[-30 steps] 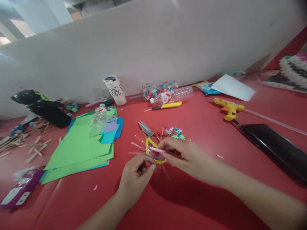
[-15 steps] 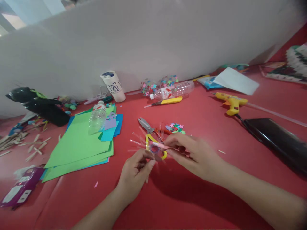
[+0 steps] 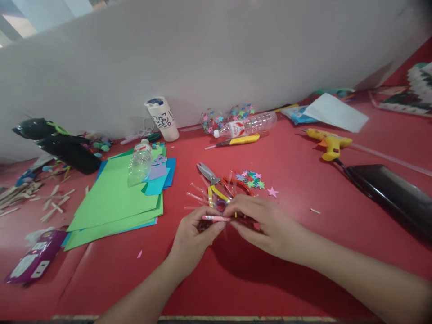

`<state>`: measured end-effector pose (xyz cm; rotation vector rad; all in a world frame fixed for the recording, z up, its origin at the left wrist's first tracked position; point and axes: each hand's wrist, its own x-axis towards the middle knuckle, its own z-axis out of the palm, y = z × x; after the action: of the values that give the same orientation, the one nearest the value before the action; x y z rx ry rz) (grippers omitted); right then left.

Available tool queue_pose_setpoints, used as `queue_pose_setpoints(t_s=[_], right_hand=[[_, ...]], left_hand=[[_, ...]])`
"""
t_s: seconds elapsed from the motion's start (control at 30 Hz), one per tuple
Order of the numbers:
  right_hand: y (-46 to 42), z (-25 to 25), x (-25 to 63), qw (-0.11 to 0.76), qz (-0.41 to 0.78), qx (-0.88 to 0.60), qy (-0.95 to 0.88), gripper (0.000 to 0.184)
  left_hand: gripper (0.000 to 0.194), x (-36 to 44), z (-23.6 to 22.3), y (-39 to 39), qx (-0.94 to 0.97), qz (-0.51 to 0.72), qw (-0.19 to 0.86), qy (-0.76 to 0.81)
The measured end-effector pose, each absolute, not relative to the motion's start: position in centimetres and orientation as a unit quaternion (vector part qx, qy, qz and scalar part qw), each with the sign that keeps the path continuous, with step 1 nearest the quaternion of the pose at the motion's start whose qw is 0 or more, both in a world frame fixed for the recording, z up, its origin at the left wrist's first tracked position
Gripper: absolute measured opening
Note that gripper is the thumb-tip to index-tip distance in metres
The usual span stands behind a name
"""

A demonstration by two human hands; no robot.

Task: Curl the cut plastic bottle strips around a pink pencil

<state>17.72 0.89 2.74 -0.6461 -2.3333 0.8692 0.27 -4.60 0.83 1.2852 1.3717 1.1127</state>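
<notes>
My right hand [image 3: 261, 222] is closed round a pink pencil [image 3: 214, 218], whose eraser end points left across my left fingertips. My left hand [image 3: 195, 231] pinches at the edge of a clear plastic bottle piece [image 3: 197, 196] cut into thin strips that fan outward. A purple ring [image 3: 221, 205] shows at its middle, and my fingers cover its near side. Just beyond lie scissors [image 3: 207, 173] with grey blades and yellow-lined orange handles, partly behind the strips. A pile of colourful foam stars [image 3: 250, 179] and a single pink star [image 3: 272, 192] lie past my right hand.
Green paper sheets [image 3: 114, 193] lie left, with a clear bottle [image 3: 140, 162] on them. Toward the wall are a white tumbler [image 3: 164, 119], another bottle [image 3: 249, 125] and a yellow cutter [image 3: 245, 139]. A glue gun [image 3: 329, 141] and black case [image 3: 388, 200] are right; a purple power strip [image 3: 37, 256] is left.
My right hand has moved slightly left and down, bringing the pencil to my left fingertips. The pink star beyond my right hand now shows. The whole view has shifted slightly.
</notes>
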Motion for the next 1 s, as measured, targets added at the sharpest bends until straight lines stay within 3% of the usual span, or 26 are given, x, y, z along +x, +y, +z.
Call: queue_pose_setpoints(t_s=[0.57, 1.0], right_hand=[[0.1, 2.2, 17.5, 0.303, 0.304, -0.291, -0.855, 0.007], [0.1, 1.6, 17.8, 0.294, 0.193, -0.258, -0.900, 0.010]], left_hand=[[0.007, 0.3, 1.1, -5.1, 0.596, 0.471, 0.377, 0.530], [0.008, 0.3, 0.8, -5.1, 0.544, 0.471, 0.435, 0.541]])
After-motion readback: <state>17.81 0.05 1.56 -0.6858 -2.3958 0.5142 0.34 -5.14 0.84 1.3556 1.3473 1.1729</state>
